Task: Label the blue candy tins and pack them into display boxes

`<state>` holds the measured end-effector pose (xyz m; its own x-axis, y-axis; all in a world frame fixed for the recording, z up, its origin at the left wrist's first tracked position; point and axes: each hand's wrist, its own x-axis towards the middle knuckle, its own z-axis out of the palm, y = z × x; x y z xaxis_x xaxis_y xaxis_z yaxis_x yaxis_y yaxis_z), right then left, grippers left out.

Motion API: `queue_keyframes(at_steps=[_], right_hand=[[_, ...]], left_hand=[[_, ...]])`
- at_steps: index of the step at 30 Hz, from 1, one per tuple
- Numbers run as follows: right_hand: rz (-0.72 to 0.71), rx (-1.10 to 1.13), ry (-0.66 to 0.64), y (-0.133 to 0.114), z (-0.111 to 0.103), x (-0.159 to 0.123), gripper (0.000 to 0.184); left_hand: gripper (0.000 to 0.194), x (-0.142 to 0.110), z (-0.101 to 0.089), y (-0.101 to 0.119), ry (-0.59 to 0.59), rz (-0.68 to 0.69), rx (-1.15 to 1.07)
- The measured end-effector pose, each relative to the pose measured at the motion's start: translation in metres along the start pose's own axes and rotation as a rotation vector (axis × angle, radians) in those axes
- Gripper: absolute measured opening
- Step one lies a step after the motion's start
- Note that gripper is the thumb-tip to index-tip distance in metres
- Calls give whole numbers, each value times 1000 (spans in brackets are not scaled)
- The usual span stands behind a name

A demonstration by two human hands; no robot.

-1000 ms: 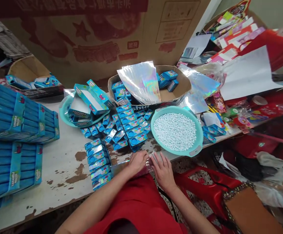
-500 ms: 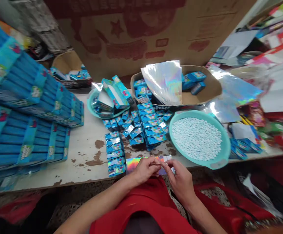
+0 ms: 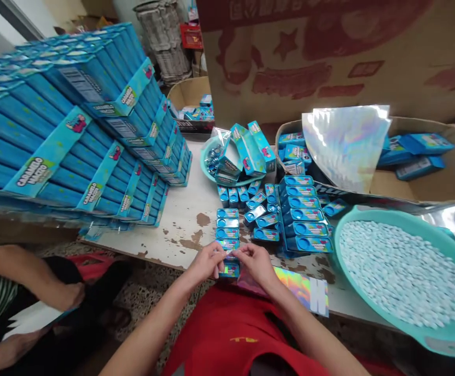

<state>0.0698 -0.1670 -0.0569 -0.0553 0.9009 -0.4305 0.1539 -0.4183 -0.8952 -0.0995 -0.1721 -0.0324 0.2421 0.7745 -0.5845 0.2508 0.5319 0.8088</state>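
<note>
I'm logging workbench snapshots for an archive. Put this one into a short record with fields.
Left hand: pinching a small pale piece, too small to identify
Right hand: at the same piece
Partly hidden by the hands: column of small blue boxes
Partly hidden by the right forearm: shiny rainbow sheet
Right side: teal basin holding white pellets
Left side: stacked blue display boxes
Lower left: another person's hand near white sheets
</note>
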Motion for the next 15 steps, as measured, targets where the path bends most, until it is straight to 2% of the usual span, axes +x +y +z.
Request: queue_keyframes(at_steps=[2,5,9,12,15], right_hand=[[-34,57,-3,-4,11,8,31],[-95,102,9,-12,17,10,29],[-89,158,53,-21,18,2,30],[-177,85,73,-28,19,-2,27],[-209,29,58,-33,22,2,28]], left_hand=[[35,-1,-10,0,63,3,-43],[34,-4,-19,5,75,48,-57],[34,-11,-17,12,82,77,-32],[35,-11,-15,14,92,54,-63],[34,-5,-18,13,185,47,-59]])
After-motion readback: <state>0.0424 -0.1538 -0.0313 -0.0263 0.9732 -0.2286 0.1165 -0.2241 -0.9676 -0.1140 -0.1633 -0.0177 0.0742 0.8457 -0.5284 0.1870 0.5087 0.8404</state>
